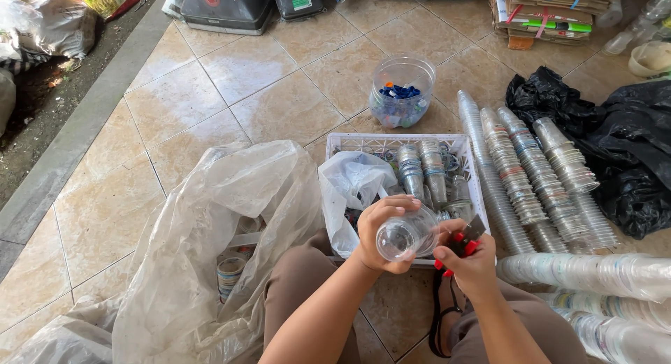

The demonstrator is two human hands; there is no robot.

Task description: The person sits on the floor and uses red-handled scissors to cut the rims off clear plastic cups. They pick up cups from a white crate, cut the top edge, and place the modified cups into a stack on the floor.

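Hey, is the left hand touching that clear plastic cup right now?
Touching. The head view shows the left hand wrapped around the clear plastic cup, fingers curled over its side with no gap, while the right hand holds a red-handled tool beside it.

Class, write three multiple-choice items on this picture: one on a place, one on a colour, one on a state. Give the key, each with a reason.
1. Where is the clear jar of bottle caps?
A. on the tiled floor beyond the white crate
B. inside the crate
C. on the black bags

2. What colour are the handles of the cutter in the right hand?
A. blue
B. red
C. green

3. How is the clear plastic cup?
A. lying on the floor
B. stacked
C. held in the left hand

Key: 1 A, it stands on tiles past the crate. 2 B, red shows between the fingers. 3 C, the fingers wrap around it.
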